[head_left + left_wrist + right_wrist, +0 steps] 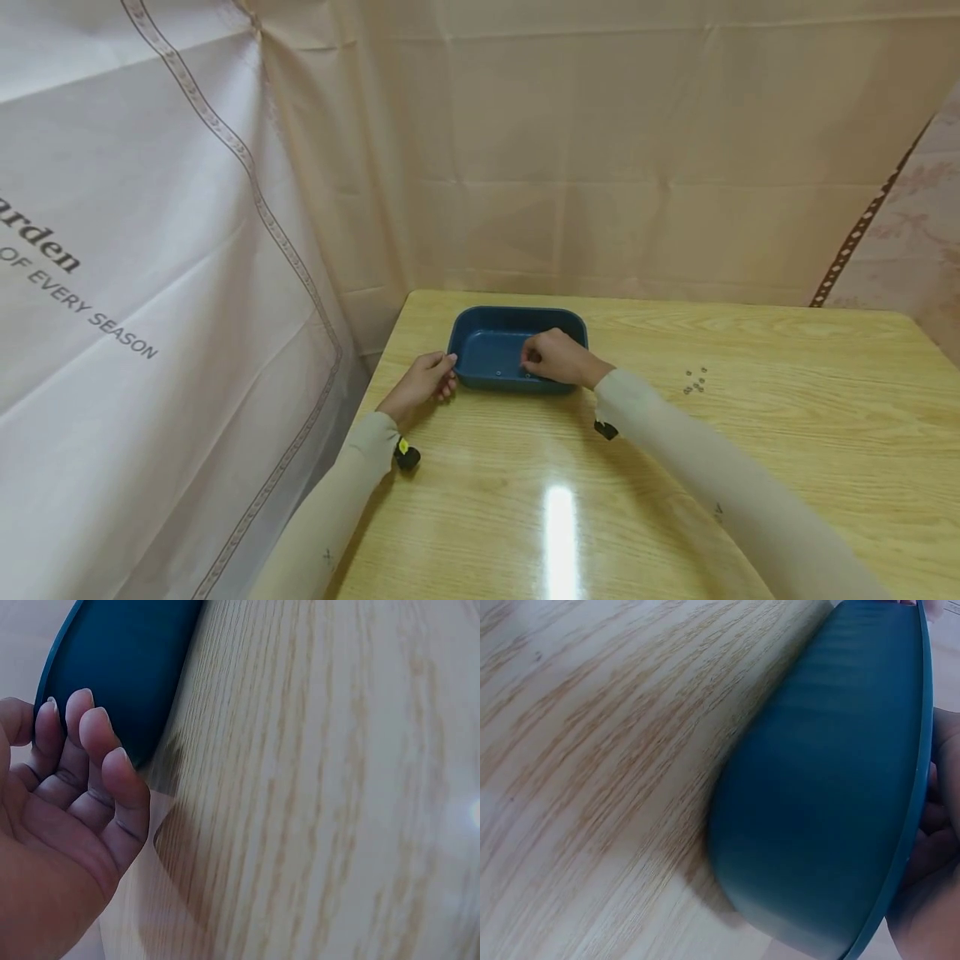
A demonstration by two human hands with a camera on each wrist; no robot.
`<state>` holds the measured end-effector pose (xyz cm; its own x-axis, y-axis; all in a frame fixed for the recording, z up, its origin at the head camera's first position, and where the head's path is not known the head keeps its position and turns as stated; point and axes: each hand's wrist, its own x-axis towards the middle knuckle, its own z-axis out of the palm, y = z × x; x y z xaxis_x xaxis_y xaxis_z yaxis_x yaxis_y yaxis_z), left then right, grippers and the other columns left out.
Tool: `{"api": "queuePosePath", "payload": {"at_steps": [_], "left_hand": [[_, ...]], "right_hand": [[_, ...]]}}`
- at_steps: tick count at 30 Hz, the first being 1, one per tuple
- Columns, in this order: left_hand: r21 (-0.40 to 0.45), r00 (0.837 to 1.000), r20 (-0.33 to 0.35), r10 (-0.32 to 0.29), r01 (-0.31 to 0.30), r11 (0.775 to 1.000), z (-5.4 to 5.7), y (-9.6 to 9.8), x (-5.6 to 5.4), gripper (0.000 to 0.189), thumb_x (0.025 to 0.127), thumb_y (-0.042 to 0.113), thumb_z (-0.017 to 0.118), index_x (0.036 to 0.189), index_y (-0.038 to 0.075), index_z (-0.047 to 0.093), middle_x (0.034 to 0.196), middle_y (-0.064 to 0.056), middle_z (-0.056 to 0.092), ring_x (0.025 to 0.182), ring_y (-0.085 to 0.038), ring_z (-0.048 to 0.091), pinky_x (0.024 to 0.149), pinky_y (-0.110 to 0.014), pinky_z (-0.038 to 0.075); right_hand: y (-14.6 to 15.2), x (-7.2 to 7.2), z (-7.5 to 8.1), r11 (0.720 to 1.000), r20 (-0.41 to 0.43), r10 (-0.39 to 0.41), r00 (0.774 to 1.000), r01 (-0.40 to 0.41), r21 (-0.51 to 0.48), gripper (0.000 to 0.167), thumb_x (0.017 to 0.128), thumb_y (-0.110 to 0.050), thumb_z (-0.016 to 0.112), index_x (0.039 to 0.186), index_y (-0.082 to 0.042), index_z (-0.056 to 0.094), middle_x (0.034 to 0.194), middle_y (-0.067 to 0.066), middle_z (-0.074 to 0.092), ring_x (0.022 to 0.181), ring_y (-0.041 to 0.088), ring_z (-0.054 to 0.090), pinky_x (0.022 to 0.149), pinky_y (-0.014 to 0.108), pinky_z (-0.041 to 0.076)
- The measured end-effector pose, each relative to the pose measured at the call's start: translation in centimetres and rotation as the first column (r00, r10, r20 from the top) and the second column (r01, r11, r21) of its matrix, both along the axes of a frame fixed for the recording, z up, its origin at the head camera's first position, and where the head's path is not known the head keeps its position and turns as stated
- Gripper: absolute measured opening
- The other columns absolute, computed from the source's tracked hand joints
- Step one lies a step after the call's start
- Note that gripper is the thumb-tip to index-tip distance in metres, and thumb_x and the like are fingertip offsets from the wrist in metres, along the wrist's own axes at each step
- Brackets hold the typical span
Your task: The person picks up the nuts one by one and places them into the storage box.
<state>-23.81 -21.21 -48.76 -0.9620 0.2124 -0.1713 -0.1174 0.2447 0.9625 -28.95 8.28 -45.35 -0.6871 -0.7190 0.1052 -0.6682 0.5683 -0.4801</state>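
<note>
A dark blue rectangular tub (517,387) with rounded corners stands on the wooden table. My left hand (424,382) pinches its left rim between thumb and index finger; in the left wrist view the other fingers of that hand (82,795) curl loosely outside the wall. Over the near wall, my right hand (558,357) reaches inside with bent fingers pointing down. A small metal piece like a nut (528,375) is just under those fingertips, and a similar piece (498,372) lies on the tub floor to the left. The tub wall (817,772) hides the right fingertips in the right wrist view.
Several small metal nuts (696,385) lie scattered on the table (787,433) right of the tub. Hanging cloth sheets (555,150) stand behind the table and along its left side. The right forearm (712,475) crosses the table's front.
</note>
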Motion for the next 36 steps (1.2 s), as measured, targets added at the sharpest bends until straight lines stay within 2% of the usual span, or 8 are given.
{"api": "queuePosePath", "payload": {"at_steps": [8, 16, 21, 30, 36], "left_hand": [[-0.013, 1.000, -0.002, 0.007, -0.007, 1.000, -0.1, 0.0, 0.0, 0.039, 0.111, 0.037, 0.048, 0.100, 0.000, 0.058, 0.082, -0.008, 0.061, 0.066, -0.017, 0.054, 0.058, -0.028, 0.046], [-0.004, 1.000, -0.007, 0.007, -0.007, 1.000, -0.1, 0.1, 0.1, 0.037, 0.111, 0.037, 0.049, 0.097, 0.003, 0.058, 0.082, -0.008, 0.061, 0.065, -0.015, 0.053, 0.058, -0.028, 0.046], [0.003, 1.000, -0.007, 0.000, 0.000, 1.000, -0.1, 0.0, 0.0, 0.038, 0.111, 0.036, 0.049, 0.098, 0.002, 0.058, 0.084, -0.009, 0.061, 0.065, -0.016, 0.054, 0.058, -0.028, 0.047], [0.020, 1.000, -0.004, 0.010, -0.010, 1.000, 0.0, 0.2, 0.3, 0.038, 0.111, 0.034, 0.049, 0.105, -0.003, 0.058, 0.085, -0.009, 0.061, 0.066, -0.016, 0.054, 0.058, -0.027, 0.047], [0.030, 1.000, -0.001, 0.012, -0.011, 0.999, 0.1, 0.1, 0.3, 0.037, 0.111, 0.034, 0.049, 0.101, 0.000, 0.058, 0.085, -0.011, 0.062, 0.065, -0.016, 0.054, 0.057, -0.028, 0.047]], "right_hand": [[0.1, -0.2, -0.1, 1.000, -0.034, -0.008, 0.999, 0.008, -0.001, 0.008, 0.099, -0.014, 0.071, 0.099, -0.009, 0.077, 0.082, -0.005, 0.069, 0.067, 0.004, 0.060, 0.066, 0.028, 0.054], [1.1, -0.1, 1.1, 0.999, -0.035, -0.025, 0.999, 0.023, -0.034, 0.010, 0.100, -0.014, 0.071, 0.103, -0.006, 0.076, 0.089, -0.001, 0.074, 0.074, 0.007, 0.066, 0.072, 0.032, 0.058], [2.1, -0.5, 0.9, 0.996, -0.055, -0.058, 0.997, 0.055, -0.067, 0.009, 0.098, -0.015, 0.072, 0.100, -0.007, 0.076, 0.087, -0.001, 0.073, 0.071, 0.007, 0.065, 0.070, 0.033, 0.057], [4.3, -0.8, 1.0, 0.992, 0.013, -0.070, 0.997, 0.071, -0.104, 0.012, 0.099, -0.014, 0.071, 0.104, -0.003, 0.075, 0.092, 0.003, 0.074, 0.077, 0.010, 0.067, 0.073, 0.035, 0.058], [5.6, -0.6, 1.3, 0.990, 0.001, -0.108, 0.994, 0.108, -0.094, 0.010, 0.099, -0.014, 0.072, 0.102, -0.006, 0.075, 0.087, -0.001, 0.072, 0.072, 0.009, 0.064, 0.069, 0.034, 0.056]]}}
